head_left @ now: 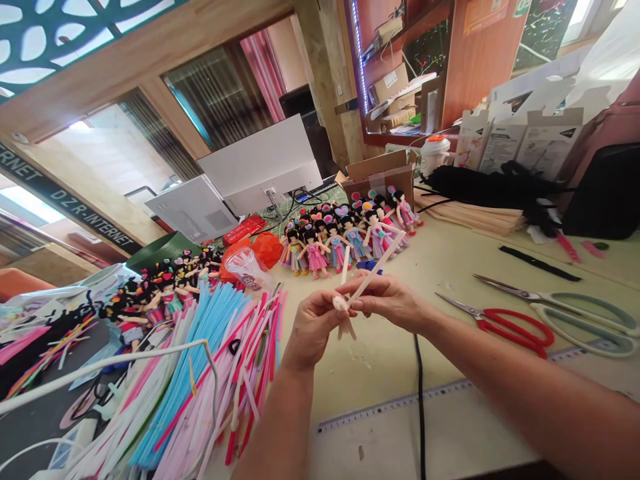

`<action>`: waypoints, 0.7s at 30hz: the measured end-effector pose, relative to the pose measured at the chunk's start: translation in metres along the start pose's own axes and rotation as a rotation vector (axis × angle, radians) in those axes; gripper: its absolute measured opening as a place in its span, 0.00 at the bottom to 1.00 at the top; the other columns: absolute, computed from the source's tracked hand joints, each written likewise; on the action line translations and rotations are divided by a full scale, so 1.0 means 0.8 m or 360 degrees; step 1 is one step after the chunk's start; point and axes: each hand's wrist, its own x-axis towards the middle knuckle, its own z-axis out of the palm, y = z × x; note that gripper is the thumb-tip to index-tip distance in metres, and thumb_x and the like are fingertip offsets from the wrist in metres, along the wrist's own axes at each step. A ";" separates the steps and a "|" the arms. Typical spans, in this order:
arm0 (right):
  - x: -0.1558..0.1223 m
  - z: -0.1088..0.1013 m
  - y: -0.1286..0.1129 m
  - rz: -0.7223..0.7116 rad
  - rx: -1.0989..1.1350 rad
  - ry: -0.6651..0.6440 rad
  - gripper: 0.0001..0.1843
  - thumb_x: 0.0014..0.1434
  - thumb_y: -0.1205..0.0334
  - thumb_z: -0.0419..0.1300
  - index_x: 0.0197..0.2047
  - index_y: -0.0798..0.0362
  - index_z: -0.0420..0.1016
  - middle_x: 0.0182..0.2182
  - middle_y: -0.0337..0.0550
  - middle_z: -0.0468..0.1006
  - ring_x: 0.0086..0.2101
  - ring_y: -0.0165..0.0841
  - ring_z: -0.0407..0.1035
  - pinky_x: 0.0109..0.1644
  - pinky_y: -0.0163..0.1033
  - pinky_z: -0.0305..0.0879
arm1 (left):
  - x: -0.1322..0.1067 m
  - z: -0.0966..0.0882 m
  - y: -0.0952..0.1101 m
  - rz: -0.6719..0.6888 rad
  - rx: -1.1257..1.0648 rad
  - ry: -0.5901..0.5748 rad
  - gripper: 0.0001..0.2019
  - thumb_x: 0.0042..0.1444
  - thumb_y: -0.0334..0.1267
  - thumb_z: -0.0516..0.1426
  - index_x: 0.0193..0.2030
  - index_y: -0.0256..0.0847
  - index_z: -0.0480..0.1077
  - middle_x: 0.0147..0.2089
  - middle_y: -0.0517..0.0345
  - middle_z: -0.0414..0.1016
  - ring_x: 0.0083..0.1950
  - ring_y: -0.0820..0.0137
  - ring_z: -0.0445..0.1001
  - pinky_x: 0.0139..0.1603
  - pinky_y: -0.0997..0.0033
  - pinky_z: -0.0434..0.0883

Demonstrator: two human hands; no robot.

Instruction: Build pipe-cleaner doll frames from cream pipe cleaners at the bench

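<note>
The fingers of the left hand [309, 330] pinch the rounded, knotted part of a cream pipe-cleaner piece [376, 267], and the fingers of the right hand [387, 297] are drawn narrow against it from the other side. It's held up over the pale yellow surface [465, 260], with 2 strips pointing up and away and short ends hanging below. Just beyond I see a crowd of pipe-cleaner dolls [316, 256] in bright dresses, near a cardboard box [377, 175]. On the person's left lie loose blue pipe cleaners [213, 317] among pink and white ones. On the right are red-handled scissors [517, 327] and green-handled scissors [585, 313]; nearer, a ruler strip [390, 405] passes by a black cord [419, 380].
</note>
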 end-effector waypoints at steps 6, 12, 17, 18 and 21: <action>-0.002 -0.001 -0.003 -0.0130 -0.0152 0.0093 0.13 0.53 0.49 0.66 0.36 0.49 0.82 0.41 0.45 0.71 0.34 0.31 0.68 0.36 0.38 0.70 | 0.000 -0.001 -0.001 -0.0031 0.0072 0.0043 0.16 0.35 0.44 0.71 0.24 0.37 0.71 0.25 0.59 0.75 0.30 0.71 0.72 0.35 0.70 0.67; -0.005 0.005 -0.005 -0.0030 0.0076 0.0007 0.13 0.55 0.52 0.65 0.39 0.52 0.78 0.46 0.47 0.75 0.36 0.31 0.72 0.40 0.40 0.72 | -0.001 -0.001 0.002 -0.0053 0.0058 -0.0013 0.14 0.38 0.44 0.70 0.25 0.38 0.73 0.27 0.59 0.75 0.31 0.71 0.71 0.35 0.71 0.66; -0.004 0.010 0.000 -0.0088 0.0194 -0.0015 0.10 0.56 0.56 0.66 0.36 0.54 0.76 0.34 0.42 0.75 0.32 0.29 0.71 0.39 0.38 0.71 | 0.000 0.000 0.002 -0.0032 0.0047 -0.0020 0.15 0.38 0.45 0.70 0.25 0.38 0.74 0.25 0.60 0.73 0.30 0.72 0.71 0.37 0.69 0.67; -0.004 0.010 0.001 -0.0097 0.0191 -0.0009 0.09 0.56 0.57 0.66 0.36 0.54 0.76 0.33 0.41 0.74 0.32 0.29 0.70 0.38 0.38 0.71 | 0.000 0.000 0.001 -0.0031 0.0049 -0.0028 0.15 0.38 0.45 0.70 0.25 0.38 0.74 0.25 0.59 0.73 0.30 0.72 0.71 0.36 0.70 0.67; -0.003 0.008 0.004 -0.0106 0.0153 0.0042 0.09 0.55 0.57 0.67 0.34 0.54 0.76 0.31 0.40 0.73 0.32 0.30 0.70 0.37 0.38 0.70 | 0.001 0.000 0.002 -0.0014 0.0089 -0.0018 0.14 0.40 0.45 0.70 0.25 0.37 0.75 0.25 0.59 0.74 0.29 0.74 0.69 0.34 0.72 0.65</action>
